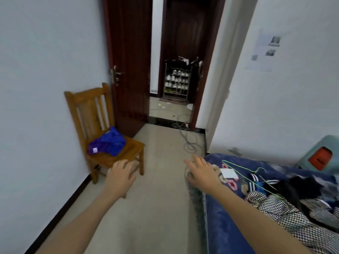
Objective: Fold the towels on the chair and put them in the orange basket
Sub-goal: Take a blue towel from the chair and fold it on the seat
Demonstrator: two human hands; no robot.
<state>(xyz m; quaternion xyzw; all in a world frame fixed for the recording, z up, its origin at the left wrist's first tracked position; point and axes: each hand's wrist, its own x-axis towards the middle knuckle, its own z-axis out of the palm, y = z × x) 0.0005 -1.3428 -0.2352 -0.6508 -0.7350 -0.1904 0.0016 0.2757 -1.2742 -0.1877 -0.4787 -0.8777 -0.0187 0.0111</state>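
Fingers of the left hand are held loosely apart and empty, near the front of the honey-brown wooden slat-back chair. The crumpled blue and purple towels are heaped on its seat. The right hand is likewise spread, with nothing gripped. At far right, what is judged to be the orange plastic basket is partly hidden. One towel is best pinched at two corners, lifted clear and shaken flat before it is folded.
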